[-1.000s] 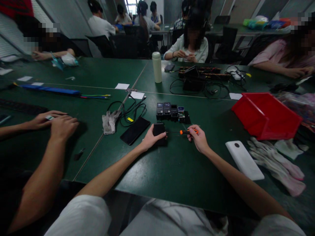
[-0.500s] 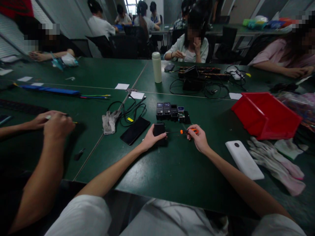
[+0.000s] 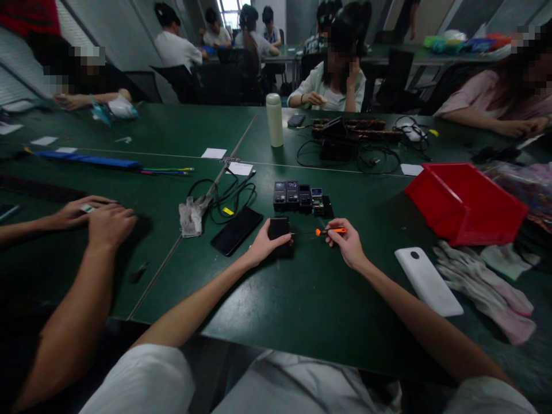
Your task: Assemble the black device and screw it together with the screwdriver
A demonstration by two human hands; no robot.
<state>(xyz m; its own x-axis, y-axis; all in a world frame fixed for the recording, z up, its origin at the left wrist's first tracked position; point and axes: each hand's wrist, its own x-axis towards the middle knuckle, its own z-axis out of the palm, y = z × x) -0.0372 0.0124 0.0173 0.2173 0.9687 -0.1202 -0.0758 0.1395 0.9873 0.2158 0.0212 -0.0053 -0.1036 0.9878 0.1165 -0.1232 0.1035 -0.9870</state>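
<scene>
Glove (image 3: pixel 192 218), one piece, lies left of one black phone (image 3: pixel 237 231). The left hand (image 3: pixel 265 243), half closed, grips one black box (image 3: pixel 279 227) at the middle of the green table (image 3: pixel 276 305). Behind stand four small devices (image 3: pixel 292 195). One screwdriver (image 3: pixel 319 232) points at this box, pinched in the nearly closed right hand (image 3: pixel 348 242). Farther right is one red bin (image 3: pixel 440 213).

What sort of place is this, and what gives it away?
Probably an electronics assembly or repair workroom, judging by the screwdriver in the right hand, the row of small electronic devices and the red plastic bin on the green table.
</scene>
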